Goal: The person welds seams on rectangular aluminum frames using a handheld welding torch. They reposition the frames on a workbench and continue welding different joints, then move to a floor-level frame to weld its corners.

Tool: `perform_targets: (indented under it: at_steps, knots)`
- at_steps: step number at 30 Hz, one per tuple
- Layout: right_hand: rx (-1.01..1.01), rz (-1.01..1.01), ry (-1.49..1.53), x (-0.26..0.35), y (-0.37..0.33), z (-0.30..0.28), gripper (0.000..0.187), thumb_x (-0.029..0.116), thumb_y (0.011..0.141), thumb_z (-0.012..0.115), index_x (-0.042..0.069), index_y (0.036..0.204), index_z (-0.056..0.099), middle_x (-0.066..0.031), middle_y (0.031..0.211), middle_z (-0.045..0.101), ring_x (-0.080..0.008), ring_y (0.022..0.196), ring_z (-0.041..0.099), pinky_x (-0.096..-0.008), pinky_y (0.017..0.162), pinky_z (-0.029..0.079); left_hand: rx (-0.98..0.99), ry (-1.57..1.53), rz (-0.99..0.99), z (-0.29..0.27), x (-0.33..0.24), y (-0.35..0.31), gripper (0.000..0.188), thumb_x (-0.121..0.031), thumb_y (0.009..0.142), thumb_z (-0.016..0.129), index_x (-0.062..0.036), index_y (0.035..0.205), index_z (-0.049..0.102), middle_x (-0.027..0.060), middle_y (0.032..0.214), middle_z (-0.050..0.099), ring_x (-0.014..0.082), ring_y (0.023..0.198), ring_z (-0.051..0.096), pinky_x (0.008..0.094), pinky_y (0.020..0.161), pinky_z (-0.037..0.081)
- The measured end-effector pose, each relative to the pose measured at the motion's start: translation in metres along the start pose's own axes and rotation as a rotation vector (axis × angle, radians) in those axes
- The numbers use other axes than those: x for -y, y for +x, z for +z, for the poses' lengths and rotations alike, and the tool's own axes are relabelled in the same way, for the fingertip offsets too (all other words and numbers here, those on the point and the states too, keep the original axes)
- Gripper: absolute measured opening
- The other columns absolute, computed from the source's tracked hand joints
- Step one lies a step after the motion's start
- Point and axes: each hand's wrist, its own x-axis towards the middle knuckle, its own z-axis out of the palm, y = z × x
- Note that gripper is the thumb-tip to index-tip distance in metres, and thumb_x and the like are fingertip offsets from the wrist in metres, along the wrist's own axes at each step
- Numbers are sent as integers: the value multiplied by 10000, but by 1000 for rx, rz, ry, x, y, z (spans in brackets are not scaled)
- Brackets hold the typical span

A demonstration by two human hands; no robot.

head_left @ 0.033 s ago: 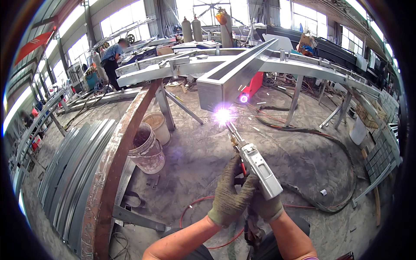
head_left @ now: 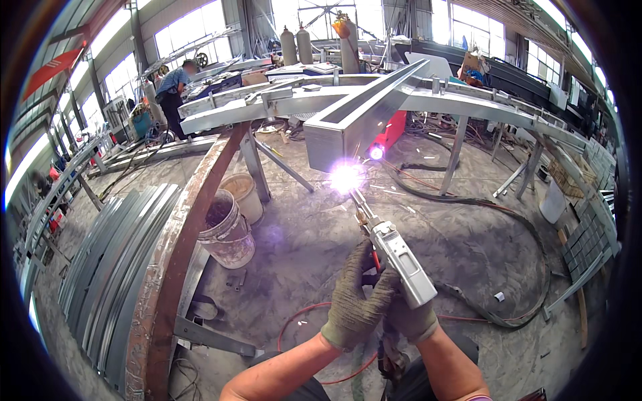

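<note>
Both gloved, the person's left hand [head_left: 353, 297] and right hand [head_left: 412, 319] are wrapped around 1 silver welding torch [head_left: 404, 264], whose tip meets a violet-white glare [head_left: 347, 178] at the lower edge of a shiny metal box section [head_left: 326, 146]. Off to the left I see 2 grimy buckets [head_left: 231, 244] standing beside a rusty beam [head_left: 172, 250].

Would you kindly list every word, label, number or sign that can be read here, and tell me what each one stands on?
No text can be read clearly in this view.
Red overhead beam: pale marks, too small and slanted to read.
Handheld welding torch: no legible lettering.
Stained front bucket: too smudged to read any.
</note>
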Motion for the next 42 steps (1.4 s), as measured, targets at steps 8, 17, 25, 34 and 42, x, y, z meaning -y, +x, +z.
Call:
perform_targets:
  at_steps: [8,17,25,34,42]
  knots:
    - [-58,87,117,-2,-5,6,404,23,979,818,-6,1378,764,-156,1177,855,-246,1076,850,-361,939,664,-26,-17,-27,3,14,-4,774,-209,1132,774,-7,1763,374,180,1503,669,208,1304,679,378,1081,602]
    - [-66,86,21,-5,-9,0,393,24,979,810,-9,1367,761,-150,1206,845,-237,1093,837,-376,928,661,-36,8,42,9,5,-2,774,-210,1114,797,26,1738,404,160,1514,669,210,1317,673,384,1082,591]
    - [-60,62,24,-5,-3,3,381,50,973,828,9,1346,769,-128,1166,843,-224,1055,830,-366,909,655,-69,84,99,7,-4,2,724,-214,1110,801,24,1705,464,143,1503,686,207,1351,679,395,1115,568]
    - [-65,74,44,-6,-2,8,376,68,983,854,8,1346,773,-115,1162,837,-189,1064,813,-364,912,651,-62,92,101,1,4,3,723,-216,1108,803,12,1707,467,135,1502,683,207,1358,673,390,1122,557]
    - [-131,259,396,-5,-9,12,429,45,1000,846,-28,1409,739,-100,1227,826,-167,1093,790,-360,917,649,-57,67,98,1,6,2,739,-222,1108,808,8,1716,457,130,1514,667,205,1364,664,391,1104,565]
